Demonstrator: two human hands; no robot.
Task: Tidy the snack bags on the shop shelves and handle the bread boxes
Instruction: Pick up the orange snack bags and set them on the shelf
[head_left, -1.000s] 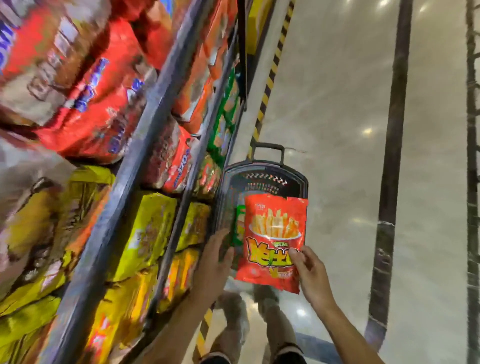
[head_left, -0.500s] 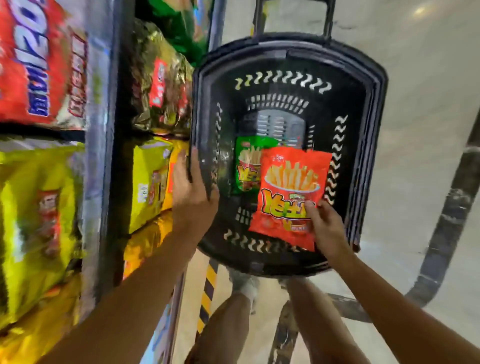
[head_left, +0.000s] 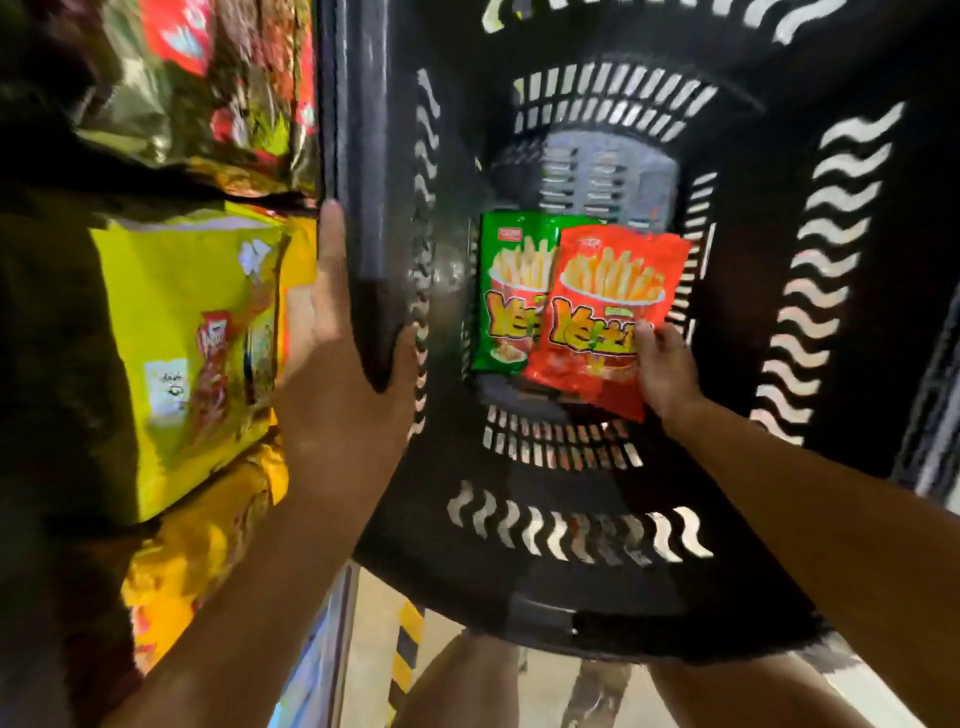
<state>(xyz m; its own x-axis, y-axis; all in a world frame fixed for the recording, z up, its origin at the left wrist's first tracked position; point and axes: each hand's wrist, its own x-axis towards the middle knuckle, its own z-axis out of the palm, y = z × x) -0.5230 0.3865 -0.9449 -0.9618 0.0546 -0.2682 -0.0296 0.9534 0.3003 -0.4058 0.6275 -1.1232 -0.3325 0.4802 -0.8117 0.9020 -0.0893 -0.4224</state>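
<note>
The red snack bag (head_left: 602, 317) was deep inside the black shopping basket (head_left: 857, 322), held low over the basket floor and overlapping the right half of a green snack bag (head_left: 506, 291) of the same fries design that lay flat on the bottom. The right hand (head_left: 662, 369) pinched the red bag at its lower right corner, thumb on the printed face and fingers hidden behind it. The left hand (head_left: 337, 364) gripped the basket's left rim, fingers running up its outer side and thumb hooked over the inner edge, steadying the basket beside the shelf. Whether the red bag already rested on the basket floor or hung just above it could not be told. Just left of the basket, yellow snack packs (head_left: 197, 353) filled the shelf, with shiny dark-and-red packs (head_left: 197, 93) above them, blurred. The step in hand looked like setting the red bag down in the basket next to the green one. The next move would call for easing the pinch so the bag lay flat, ideally without burying the green bag, then drawing the right arm up and out of the basket without catching the walls, while the left hand kept the rim steady. No bread boxes were in view.
</note>
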